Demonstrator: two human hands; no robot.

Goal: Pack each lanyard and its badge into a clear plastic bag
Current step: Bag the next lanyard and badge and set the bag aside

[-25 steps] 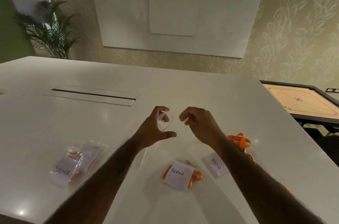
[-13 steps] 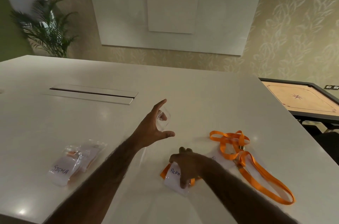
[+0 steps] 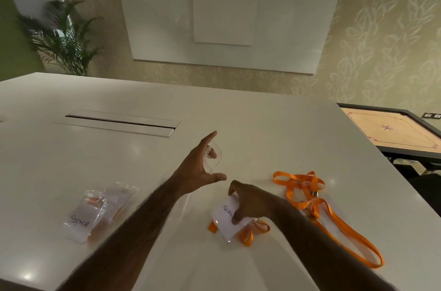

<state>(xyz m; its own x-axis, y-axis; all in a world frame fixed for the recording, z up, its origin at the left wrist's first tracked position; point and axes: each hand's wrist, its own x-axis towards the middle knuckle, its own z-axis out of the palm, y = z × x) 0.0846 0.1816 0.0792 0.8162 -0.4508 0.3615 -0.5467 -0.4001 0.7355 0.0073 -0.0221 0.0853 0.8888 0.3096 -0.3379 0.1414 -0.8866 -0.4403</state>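
- Your left hand (image 3: pixel 199 168) holds the limp, slippery clear bag (image 3: pixel 216 156) on curled fingers.
- Your right hand (image 3: pixel 250 202) pinches the stiff badge (image 3: pixel 224 219) in its fingers; gather its floppy lanyard (image 3: pixel 248 234) too.

I saw a dim, warm-lit room on my feed, with small overhead-light glints dotted across the glossy worktop (image 3: pixel 262 123), a bright speck of glare on the whiteboard (image 3: pixel 293 23), the left forearm (image 3: pixel 133 231) and right forearm (image 3: pixel 310 240) dark and softly smeared near the bottom, and wide-lens bowing at the edges.
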